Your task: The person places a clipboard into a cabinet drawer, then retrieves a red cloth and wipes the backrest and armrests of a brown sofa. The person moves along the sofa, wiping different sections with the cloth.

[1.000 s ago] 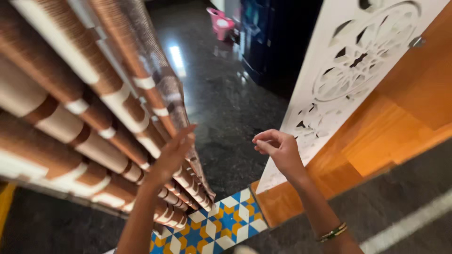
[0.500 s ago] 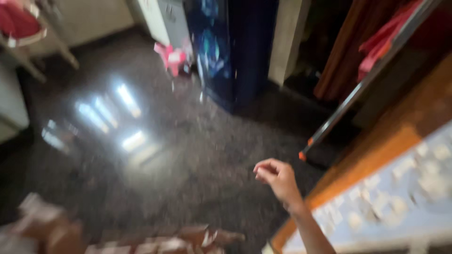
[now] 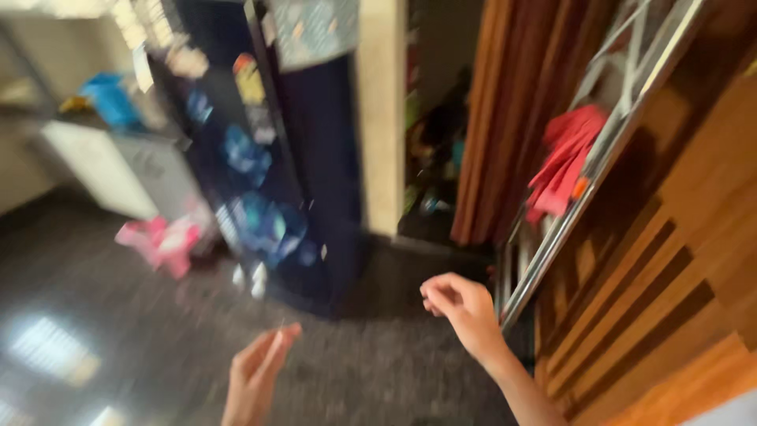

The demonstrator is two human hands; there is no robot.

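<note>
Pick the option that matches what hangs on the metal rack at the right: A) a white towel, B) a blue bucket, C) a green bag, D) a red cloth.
D: a red cloth is draped over the leaning metal rack beside the wooden wall; the picture is blurred, but the colour is plain.

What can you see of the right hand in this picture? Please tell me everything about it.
The right hand is bare and blurred by motion. It is raised in front of the body over the dark speckled floor, with the forearm rising from the lower right edge. Its fingers are curled inward in a loose fist; whether they pinch anything small cannot be told. It touches nothing visible. A slanted metal rack stands just to its right, and the open left hand is lower, apart from it.
</note>
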